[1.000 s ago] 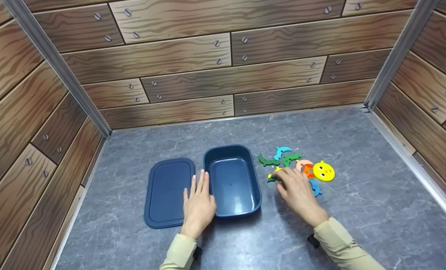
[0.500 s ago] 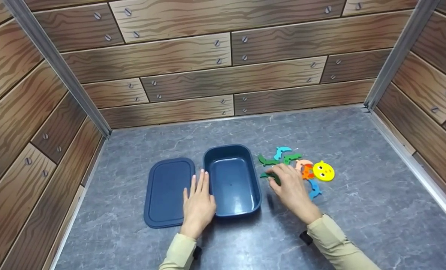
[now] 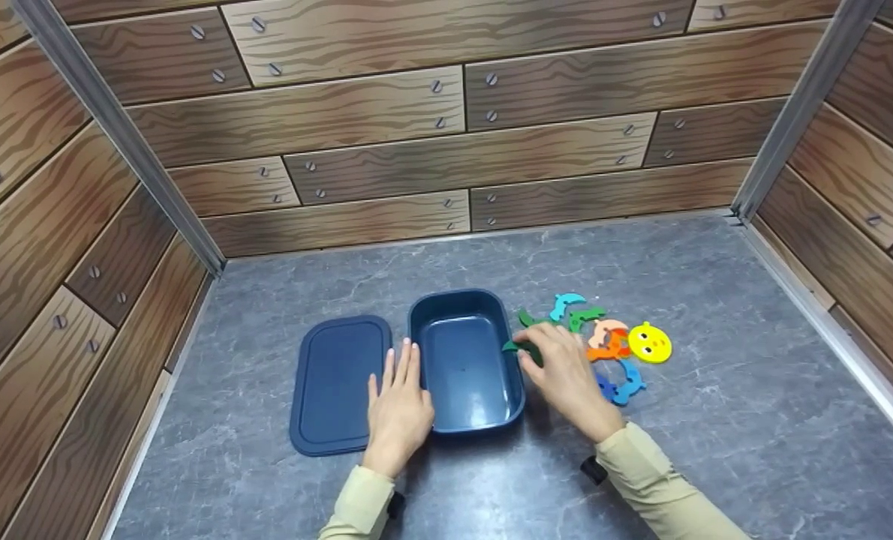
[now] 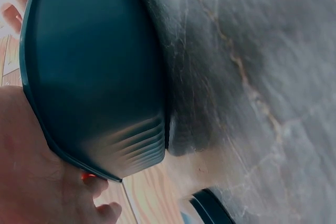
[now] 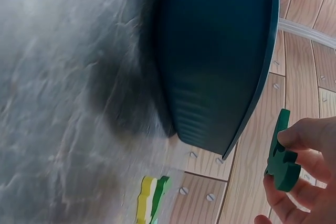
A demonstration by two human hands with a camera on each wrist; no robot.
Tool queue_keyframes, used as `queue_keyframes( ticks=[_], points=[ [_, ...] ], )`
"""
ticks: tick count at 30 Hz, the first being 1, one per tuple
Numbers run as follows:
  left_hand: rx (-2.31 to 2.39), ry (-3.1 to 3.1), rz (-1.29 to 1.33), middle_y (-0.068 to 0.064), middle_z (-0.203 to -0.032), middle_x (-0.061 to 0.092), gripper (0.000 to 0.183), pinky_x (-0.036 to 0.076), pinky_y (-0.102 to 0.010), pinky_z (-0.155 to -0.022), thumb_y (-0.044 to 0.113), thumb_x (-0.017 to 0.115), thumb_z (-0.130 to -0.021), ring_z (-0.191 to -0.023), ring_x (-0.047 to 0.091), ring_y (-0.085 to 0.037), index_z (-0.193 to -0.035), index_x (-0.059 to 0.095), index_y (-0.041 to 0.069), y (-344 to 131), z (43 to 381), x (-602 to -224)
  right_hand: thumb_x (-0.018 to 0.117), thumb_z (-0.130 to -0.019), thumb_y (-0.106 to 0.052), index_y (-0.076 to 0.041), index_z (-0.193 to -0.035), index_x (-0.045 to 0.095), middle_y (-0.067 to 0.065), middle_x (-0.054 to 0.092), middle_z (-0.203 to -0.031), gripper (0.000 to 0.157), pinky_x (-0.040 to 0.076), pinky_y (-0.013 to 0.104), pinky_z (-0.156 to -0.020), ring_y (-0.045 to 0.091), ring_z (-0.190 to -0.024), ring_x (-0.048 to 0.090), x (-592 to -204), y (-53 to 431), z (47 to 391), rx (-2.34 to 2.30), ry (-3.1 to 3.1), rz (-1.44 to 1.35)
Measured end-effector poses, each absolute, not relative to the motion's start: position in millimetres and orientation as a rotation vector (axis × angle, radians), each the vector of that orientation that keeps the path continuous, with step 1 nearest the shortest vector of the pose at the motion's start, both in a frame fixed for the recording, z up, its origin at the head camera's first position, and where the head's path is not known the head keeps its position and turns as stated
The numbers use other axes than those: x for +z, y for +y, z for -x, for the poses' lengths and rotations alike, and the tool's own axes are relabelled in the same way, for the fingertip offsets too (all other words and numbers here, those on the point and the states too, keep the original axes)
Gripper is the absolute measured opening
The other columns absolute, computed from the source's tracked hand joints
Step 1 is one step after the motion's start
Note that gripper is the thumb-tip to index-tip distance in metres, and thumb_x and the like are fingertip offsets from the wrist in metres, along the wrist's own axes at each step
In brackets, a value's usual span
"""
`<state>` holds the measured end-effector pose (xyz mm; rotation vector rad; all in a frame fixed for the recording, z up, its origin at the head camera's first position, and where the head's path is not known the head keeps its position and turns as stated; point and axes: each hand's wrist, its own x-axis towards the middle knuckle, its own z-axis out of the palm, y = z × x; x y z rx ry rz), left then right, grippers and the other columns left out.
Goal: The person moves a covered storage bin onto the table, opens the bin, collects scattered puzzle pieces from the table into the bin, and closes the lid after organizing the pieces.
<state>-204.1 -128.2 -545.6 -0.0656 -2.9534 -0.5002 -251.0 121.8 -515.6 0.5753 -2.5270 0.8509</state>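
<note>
My left hand (image 3: 399,412) lies with straight fingers along the left rim of a dark blue plastic box (image 3: 461,367), which stands uncovered. In the left wrist view the palm (image 4: 31,166) is against the rim. My right hand (image 3: 563,371) pinches a dark green curved puzzle piece (image 5: 283,163) between thumb and fingers. The piece is raised at the box's right rim, its tip overlapping that rim in the head view. Right of this hand lie loose puzzle pieces, among them a round yellow face piece (image 3: 650,343), an orange piece (image 3: 610,346) and a blue piece (image 3: 629,384).
A dark blue lid (image 3: 341,386) lies flat on the grey marbled table (image 3: 326,285), left of the box. Behind the box are a light blue piece (image 3: 566,304) and a green piece (image 3: 587,318), to its right. Wood-patterned walls (image 3: 371,161) enclose the table at the back and sides.
My right hand has picked up the dark green puzzle piece and carried it left to the box's right rim. Blue and orange pieces it covered now show. The left hand has stayed put.
</note>
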Motion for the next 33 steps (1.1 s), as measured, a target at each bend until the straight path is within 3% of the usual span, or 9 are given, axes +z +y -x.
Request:
queue_keyframes(
  ticks=[18,33],
  points=[
    [-0.479,-2.984,0.059,-0.001,-0.164,0.015,0.064,0.013,-0.056,-0.116,0.021,0.047,-0.1,-0.149,0.01,-0.025,-0.158,0.023,0.011,-127,204,-544,0.076,-0.086,-0.008,-0.016,-0.1,0.072,-0.002,0.066,-0.099,0.017,0.039,0.038,-0.078,0.022,-0.09,0.057,-517,89,259,0.85,-2.552,-0.677],
    [-0.488,-2.963,0.062,-0.002,-0.163,0.019,0.062,0.016,-0.059,-0.114,0.02,0.048,-0.1,-0.149,0.014,-0.028,-0.157,0.026,0.01,-127,204,-545,0.076,-0.084,-0.009,-0.015,-0.1,0.073,-0.003,0.067,-0.098,0.017,0.041,0.04,-0.08,0.02,-0.088,0.058,-523,70,267,0.808,-2.562,-0.803]
  ],
)
